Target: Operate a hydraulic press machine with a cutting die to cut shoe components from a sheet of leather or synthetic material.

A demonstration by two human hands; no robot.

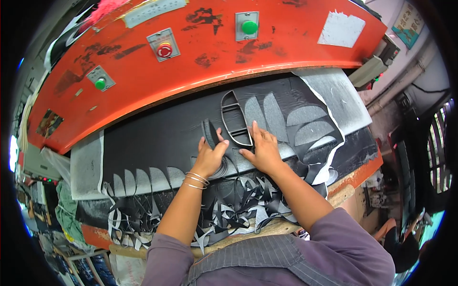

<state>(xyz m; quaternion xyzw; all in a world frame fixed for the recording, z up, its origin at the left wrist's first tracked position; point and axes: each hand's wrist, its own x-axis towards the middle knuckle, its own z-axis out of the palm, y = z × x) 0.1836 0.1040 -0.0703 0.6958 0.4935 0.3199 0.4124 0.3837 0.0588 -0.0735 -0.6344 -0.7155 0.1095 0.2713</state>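
One long orange-red machine beam [205, 40] fills the top of the frame, smudged with black. Below it, a black sheet [157, 128] spreads across the middle, lying over a pale grey board [346, 100] whose ends show at the left and the upper right. A tangle of black and grey scraps [234, 207] heaps along the sheet's near edge, low in the centre. Just right of the middle lies a metal die [238, 131], a half-oval frame with two crossbars, on the black sheet. Grey curved shapes show in the sheet to the right of it, and a row of smaller ones runs along the lower left edge.

My right hand [265, 150] is at the die's lower right end, fingers stretched and thumb spread away from them; I can't tell whether they press on the metal. My left hand [210, 157], near the centre, has its fingers and thumb closed around a small stack of black pieces [210, 135], tilted up on edge just left of the die. Smaller still are two green buttons, one at the upper left and one at top centre, with a red button [164, 49] between them. Thin bangles [196, 179] circle my left wrist.
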